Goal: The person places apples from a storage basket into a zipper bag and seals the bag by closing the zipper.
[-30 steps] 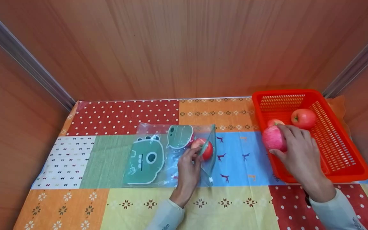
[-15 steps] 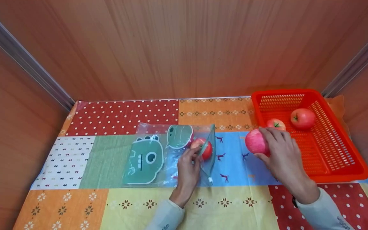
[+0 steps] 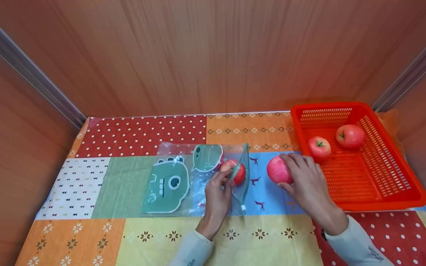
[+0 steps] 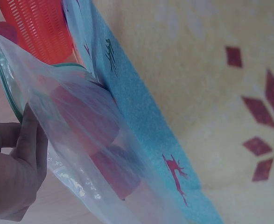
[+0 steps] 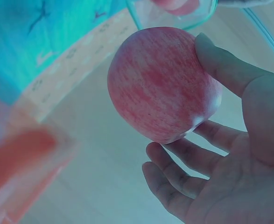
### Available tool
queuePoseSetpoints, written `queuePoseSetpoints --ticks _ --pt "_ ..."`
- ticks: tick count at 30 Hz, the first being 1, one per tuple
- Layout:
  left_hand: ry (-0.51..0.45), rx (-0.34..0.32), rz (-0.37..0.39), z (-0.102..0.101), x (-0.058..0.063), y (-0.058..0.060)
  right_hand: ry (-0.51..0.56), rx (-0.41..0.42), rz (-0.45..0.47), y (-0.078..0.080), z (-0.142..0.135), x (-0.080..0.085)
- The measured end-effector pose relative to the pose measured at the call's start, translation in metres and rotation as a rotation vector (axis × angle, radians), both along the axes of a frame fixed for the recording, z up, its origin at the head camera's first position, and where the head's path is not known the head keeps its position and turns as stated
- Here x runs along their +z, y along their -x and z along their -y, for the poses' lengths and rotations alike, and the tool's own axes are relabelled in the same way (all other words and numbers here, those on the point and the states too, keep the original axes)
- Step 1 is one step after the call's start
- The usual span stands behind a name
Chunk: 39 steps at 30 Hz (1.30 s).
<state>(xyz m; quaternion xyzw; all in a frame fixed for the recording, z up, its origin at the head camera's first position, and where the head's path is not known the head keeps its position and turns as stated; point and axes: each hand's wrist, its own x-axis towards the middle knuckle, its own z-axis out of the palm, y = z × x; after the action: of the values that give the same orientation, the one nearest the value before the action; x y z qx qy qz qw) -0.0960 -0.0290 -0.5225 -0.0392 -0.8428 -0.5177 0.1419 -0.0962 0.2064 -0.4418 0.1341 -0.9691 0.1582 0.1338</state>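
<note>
My right hand grips a pinkish-red apple between thumb and fingers, held over the blue cloth patch left of the basket. The right wrist view shows that apple close up, thumb on one side and fingertips beneath. With my left hand I pinch the edge of a clear zip bag at its green-rimmed mouth, which gapes toward the right. A red apple lies just inside the mouth. In the left wrist view two reddish round shapes show through the bag's film.
A red plastic basket stands on the right. Inside it are a smaller apple and a larger apple. A patchwork cloth covers the table, and wood-grain panels enclose the back and sides.
My right hand has carried the apple out of the basket, leftward over its rim, toward the bag mouth. My left hand and the bag have stayed where they were.
</note>
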Motion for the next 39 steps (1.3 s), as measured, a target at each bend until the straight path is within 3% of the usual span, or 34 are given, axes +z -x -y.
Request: queuePoseSetpoints --ticks 16,39 --pt "-0.01 0.005 0.033 -0.001 0.001 0.001 0.001 0.02 0.057 0.001 0.024 -0.023" --pt "-0.02 -0.005 0.022 -0.001 0.002 0.001 0.092 0.049 0.082 0.01 0.049 -0.051"
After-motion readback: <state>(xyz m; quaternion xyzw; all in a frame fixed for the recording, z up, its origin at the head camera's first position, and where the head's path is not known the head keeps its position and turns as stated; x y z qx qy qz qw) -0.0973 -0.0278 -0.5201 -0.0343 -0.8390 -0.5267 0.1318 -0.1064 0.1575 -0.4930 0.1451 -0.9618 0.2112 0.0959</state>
